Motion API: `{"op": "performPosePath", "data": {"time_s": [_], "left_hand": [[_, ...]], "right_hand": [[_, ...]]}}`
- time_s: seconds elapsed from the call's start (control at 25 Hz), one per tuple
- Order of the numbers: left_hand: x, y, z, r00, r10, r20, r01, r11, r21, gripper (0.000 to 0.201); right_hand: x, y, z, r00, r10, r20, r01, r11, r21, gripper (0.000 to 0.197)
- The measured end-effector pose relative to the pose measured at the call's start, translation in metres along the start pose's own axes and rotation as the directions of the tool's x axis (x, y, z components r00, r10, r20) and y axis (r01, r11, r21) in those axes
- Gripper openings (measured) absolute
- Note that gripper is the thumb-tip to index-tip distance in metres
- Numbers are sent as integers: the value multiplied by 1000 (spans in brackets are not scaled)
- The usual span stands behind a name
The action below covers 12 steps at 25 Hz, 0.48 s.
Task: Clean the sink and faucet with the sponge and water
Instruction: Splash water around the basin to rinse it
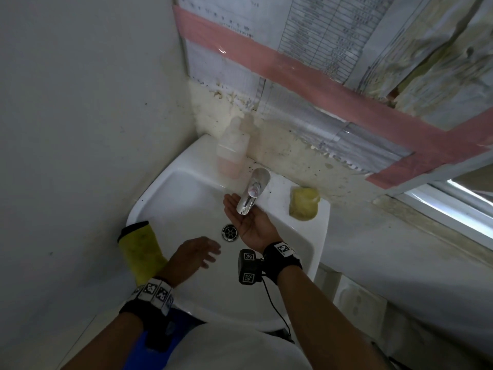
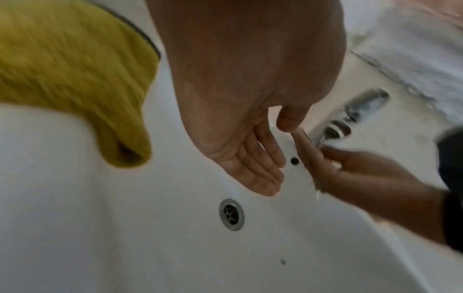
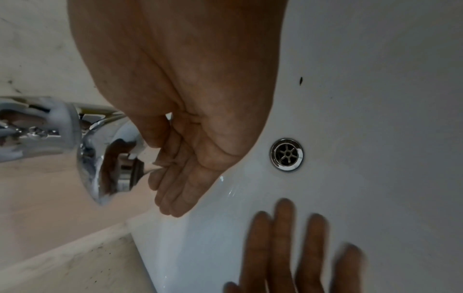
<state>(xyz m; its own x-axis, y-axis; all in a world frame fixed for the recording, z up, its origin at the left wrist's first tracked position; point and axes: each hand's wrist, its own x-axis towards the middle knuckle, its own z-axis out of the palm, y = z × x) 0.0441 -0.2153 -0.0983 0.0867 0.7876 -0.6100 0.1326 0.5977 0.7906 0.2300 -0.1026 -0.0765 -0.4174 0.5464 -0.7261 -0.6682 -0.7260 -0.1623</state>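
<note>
One right hand [image 1: 246,222] in sink [image 1: 184,201], under tap [image 1: 250,194]

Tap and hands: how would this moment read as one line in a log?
right hand open, palm up under tap | left hand open over sink | yellow cloth on sink rim
</note>
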Motion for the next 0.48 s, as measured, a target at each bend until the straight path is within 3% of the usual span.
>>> {"op": "performPosePath", "data": {"time_s": [0.08, 0.2, 0.28, 0.48], "left_hand": [[11, 20, 1, 997, -83, 3, 79, 932, -355, 36], [30, 34, 12, 993, -119, 19, 99, 714, -693, 45], [42, 36, 24, 986, -161, 48, 134, 583, -802, 49], [51, 45, 50, 961, -247, 122, 214, 390, -896, 53]], "right_hand": [[0, 2, -2, 1000, -11, -10, 11, 1000, 3, 47], [3, 6, -6, 999, -14, -35, 14, 1000, 18, 44], [5, 8, -8, 999, -12, -46, 13, 1000, 26, 46], [12, 15, -11, 997, 9, -76, -6, 999, 51, 45]]}}
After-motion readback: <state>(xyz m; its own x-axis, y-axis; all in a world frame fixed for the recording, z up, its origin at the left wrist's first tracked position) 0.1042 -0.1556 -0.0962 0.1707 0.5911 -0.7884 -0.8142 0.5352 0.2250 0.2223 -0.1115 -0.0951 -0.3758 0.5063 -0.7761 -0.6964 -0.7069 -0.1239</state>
